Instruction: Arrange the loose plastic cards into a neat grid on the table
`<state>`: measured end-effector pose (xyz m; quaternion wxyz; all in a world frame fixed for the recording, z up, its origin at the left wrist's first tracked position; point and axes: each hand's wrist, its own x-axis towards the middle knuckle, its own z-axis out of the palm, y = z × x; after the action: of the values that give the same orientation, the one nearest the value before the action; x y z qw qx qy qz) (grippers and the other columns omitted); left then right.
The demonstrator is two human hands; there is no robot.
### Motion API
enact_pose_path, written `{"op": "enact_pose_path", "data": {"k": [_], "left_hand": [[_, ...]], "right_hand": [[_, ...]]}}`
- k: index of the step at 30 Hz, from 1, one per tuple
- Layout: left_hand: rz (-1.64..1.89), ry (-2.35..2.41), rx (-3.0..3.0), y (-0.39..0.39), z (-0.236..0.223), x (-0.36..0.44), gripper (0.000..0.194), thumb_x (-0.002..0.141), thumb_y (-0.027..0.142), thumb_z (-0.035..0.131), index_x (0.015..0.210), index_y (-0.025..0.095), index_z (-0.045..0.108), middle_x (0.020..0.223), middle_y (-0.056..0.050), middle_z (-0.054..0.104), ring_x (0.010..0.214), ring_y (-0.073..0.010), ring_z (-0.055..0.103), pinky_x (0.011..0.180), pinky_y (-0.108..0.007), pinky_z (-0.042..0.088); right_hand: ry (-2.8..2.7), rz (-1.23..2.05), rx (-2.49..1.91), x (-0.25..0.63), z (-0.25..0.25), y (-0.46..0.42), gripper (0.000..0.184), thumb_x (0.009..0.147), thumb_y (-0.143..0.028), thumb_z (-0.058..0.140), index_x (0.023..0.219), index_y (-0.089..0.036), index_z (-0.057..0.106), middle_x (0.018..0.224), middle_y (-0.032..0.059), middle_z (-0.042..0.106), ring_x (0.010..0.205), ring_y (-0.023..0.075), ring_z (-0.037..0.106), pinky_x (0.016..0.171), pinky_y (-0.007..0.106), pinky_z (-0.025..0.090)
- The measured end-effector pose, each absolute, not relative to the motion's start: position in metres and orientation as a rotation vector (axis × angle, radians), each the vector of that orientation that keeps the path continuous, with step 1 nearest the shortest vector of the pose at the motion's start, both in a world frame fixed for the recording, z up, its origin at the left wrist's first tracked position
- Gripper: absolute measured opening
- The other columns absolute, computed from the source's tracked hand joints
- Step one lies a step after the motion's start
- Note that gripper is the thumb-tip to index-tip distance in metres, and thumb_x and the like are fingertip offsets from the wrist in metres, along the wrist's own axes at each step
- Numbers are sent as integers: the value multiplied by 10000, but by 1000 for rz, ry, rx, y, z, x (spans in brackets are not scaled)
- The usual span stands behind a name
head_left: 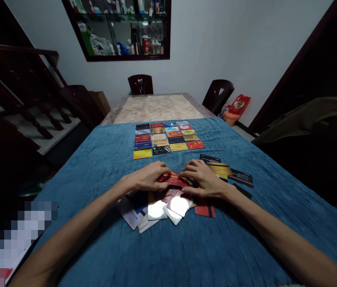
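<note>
On the near side of both hands, loose plastic cards overlap in a fan on the blue cloth (156, 259); one pale card (156, 211) shows strong glare, and a red striped card (206, 209) lies just below the right hand (202, 178). The red printed card (175, 180) is between the hands, above the fan. To handle it well, support it by its short ends, leave the lettering uncovered, and lift it clear so that the cards beneath do not slide; the smooth faces are likely to slip. The left hand (152, 176) pinches its left end, thumb near, fingers far. The right hand curls at its right end; whether it grips cannot be told. Both forearms angle inward, wrists low. Beyond and to the right of the right hand, a gold card (220, 169) overlaps black cards (241, 176). Farther beyond the left hand, card rows (160, 136) lie face up.
</note>
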<state>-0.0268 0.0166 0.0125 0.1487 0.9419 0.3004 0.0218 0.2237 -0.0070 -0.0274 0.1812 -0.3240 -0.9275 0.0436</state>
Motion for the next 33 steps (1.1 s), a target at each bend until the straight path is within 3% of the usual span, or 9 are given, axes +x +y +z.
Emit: {"op": "enact_pose_path", "data": {"k": [11, 16, 21, 28, 33], "left_hand": [[36, 806, 2682, 16, 15, -27, 283, 921, 396, 538, 1031, 171, 670, 999, -82, 616, 871, -192, 579, 799, -312, 456], [90, 720, 2668, 17, 17, -28, 290, 923, 366, 525, 1106, 201, 677, 951, -65, 655, 832, -181, 594, 776, -296, 461], [153, 698, 2581, 18, 20, -29, 265, 909, 278, 497, 1020, 183, 718, 864, -52, 698, 764, -155, 605, 724, -255, 451], [254, 807, 2548, 20, 16, -26, 271, 899, 179, 432, 834, 145, 693, 723, -17, 663, 644, -116, 547, 626, -211, 395], [290, 833, 2540, 22, 11, -26, 246, 871, 154, 449, 870, 150, 694, 720, -13, 657, 643, -118, 539, 650, -217, 411]], "right_hand": [[-2620, 184, -934, 223, -26, -7, 412, 903, -557, 594, 1077, -200, 707, 1009, 95, 694, 983, 258, 516, 849, 413, 343], [-2604, 165, -884, 224, -28, -7, 253, 902, -362, 596, 1060, -199, 707, 997, 83, 706, 988, 249, 534, 862, 415, 340], [-2557, 125, -874, 226, -33, -2, 220, 864, -201, 575, 1044, -208, 701, 967, 72, 719, 969, 239, 552, 856, 413, 349], [-2317, 127, -1016, 228, -46, 4, 145, 896, -202, 571, 970, -200, 696, 892, 69, 711, 907, 224, 571, 790, 372, 365], [-2228, 176, -1051, 228, -47, 5, 115, 893, -222, 601, 955, -192, 693, 867, 63, 693, 867, 218, 575, 782, 365, 374]]}}
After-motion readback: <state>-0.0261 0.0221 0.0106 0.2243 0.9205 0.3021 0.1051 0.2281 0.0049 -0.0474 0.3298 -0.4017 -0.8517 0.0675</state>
